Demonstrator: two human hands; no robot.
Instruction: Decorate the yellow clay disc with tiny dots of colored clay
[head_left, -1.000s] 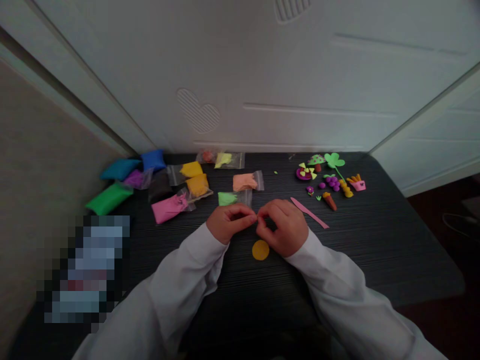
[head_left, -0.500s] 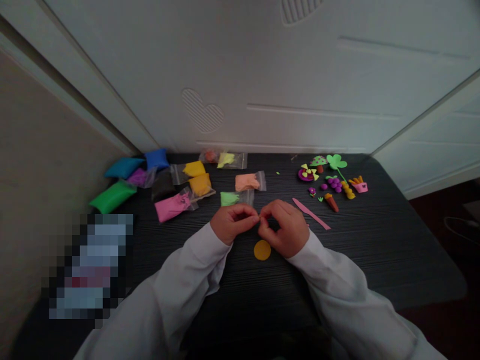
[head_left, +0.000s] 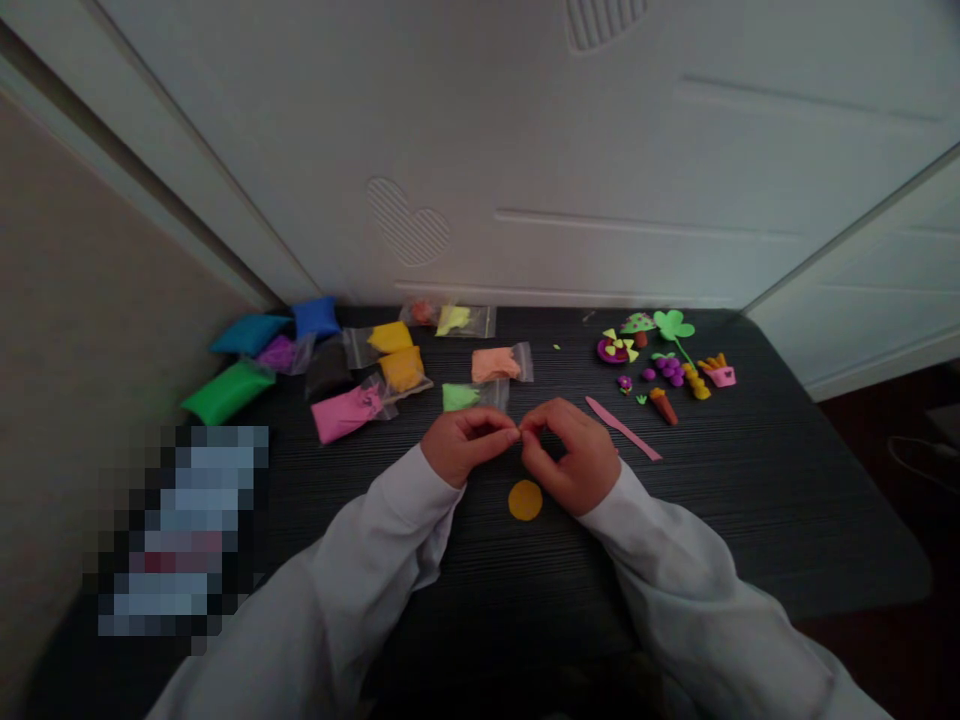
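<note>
My left hand [head_left: 463, 445] and my right hand [head_left: 571, 455] meet fingertip to fingertip over the dark table [head_left: 750, 500], both pinched on something too small to make out. A flat round orange clay disc [head_left: 525, 500] lies on the table just below the two hands. A light green clay bag [head_left: 463, 396] sits just beyond my left hand. A pink plastic knife [head_left: 622, 428] lies to the right of my right hand.
Several bags of coloured clay lie at the back left: pink [head_left: 346, 412], green [head_left: 223, 391], blue [head_left: 315, 317], orange [head_left: 401, 369], peach [head_left: 496, 363]. Small finished clay figures [head_left: 664, 362] stand at the back right. A white panelled wall [head_left: 525, 180] rises behind the table. A blurred-out object [head_left: 176, 535] lies left.
The hands have stayed pinched together with only slight finger movement. The view has shifted a little.
</note>
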